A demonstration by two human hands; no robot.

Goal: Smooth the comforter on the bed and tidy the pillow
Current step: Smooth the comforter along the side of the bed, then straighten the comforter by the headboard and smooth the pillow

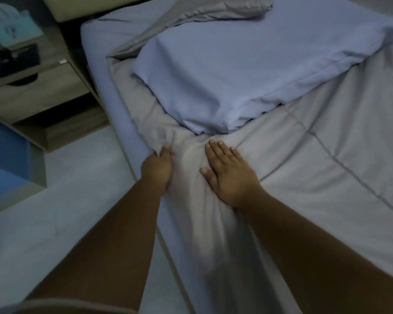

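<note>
A grey quilted comforter (327, 173) covers the bed, bunched into folds near its left edge. A pale blue pillow (236, 71) lies on top of it toward the head of the bed, its lower corner creased. My left hand (158, 168) grips a fold of the comforter at the bed's left edge, fingers curled into the fabric. Just right of that fold, my right hand (228, 175) lies flat on the comforter with its fingers spread, a little below the pillow's corner.
A blue fitted sheet (114, 91) shows along the mattress side. A wooden nightstand (39, 91) stands left of the bed with a tissue box (11, 26) and a dark object on top. A blue box (5, 155) sits on the pale floor (66, 211).
</note>
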